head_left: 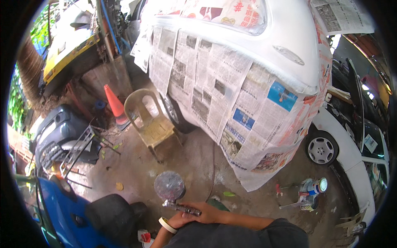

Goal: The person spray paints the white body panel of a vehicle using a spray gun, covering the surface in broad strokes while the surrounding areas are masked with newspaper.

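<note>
In front of my body, low in the head view, is a spray gun (182,208) with a round, paint-smeared cup (169,185) on top. My right hand (208,213) is closed on the gun, its forearm reaching in from the right. Close against it, just below the gun, lies my left hand (178,220), with a pale band (167,225) around the wrist. Its fingers are hidden behind the gun and the other hand. Ahead stands a white vehicle (264,39), its side covered with newspaper sheets (215,82) that hang toward the ground.
A worn plastic chair (155,128) stands by the vehicle's wheel, near an orange cone (114,103). At left are a dark bumper (58,128), a metal frame (80,151) and a blue scooter (62,215). Cans (312,188) and a white car (351,161) are at right. A hose (213,169) crosses the ground.
</note>
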`<action>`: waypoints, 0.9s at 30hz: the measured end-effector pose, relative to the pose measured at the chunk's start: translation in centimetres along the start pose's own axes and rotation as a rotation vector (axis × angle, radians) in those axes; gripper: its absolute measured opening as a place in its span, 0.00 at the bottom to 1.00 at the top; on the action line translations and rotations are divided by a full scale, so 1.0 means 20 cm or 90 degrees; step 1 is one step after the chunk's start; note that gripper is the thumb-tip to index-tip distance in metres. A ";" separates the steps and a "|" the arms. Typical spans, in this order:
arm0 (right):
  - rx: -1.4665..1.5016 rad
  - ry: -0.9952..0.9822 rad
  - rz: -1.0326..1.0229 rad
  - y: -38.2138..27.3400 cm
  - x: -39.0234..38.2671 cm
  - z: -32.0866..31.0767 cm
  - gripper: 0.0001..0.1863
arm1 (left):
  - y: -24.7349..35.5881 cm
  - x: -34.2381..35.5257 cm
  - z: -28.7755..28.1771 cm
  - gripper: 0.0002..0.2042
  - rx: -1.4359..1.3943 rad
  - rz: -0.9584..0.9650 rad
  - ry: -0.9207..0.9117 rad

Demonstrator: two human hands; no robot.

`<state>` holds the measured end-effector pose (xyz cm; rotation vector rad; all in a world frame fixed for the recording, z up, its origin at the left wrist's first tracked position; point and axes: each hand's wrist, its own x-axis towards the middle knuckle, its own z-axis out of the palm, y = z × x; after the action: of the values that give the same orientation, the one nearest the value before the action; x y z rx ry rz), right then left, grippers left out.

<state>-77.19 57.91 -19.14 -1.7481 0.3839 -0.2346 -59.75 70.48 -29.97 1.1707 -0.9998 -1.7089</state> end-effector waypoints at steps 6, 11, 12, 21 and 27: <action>0.058 -0.015 -0.005 0.08 0.17 -0.12 0.32 | 0.19 0.17 -0.14 0.29 0.079 -0.026 -0.064; 0.075 0.047 -0.031 0.16 0.32 -0.29 0.30 | 0.45 0.39 -0.26 0.29 0.115 -0.135 -0.125; 0.071 0.074 -0.031 0.16 0.34 -0.33 0.30 | 0.50 0.45 -0.27 0.29 0.132 -0.133 -0.140; 0.289 0.267 -0.124 0.01 0.46 -0.67 0.27 | 0.69 0.97 -0.33 0.22 0.288 -0.086 -0.338; 0.209 0.349 -0.160 -0.24 0.50 -0.78 0.29 | 0.71 1.23 -0.43 0.20 0.328 -0.021 -0.510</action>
<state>-72.94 40.70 -11.62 -1.3844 0.4858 -0.9172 -54.67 41.47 -26.64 0.7716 -2.0012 -2.0587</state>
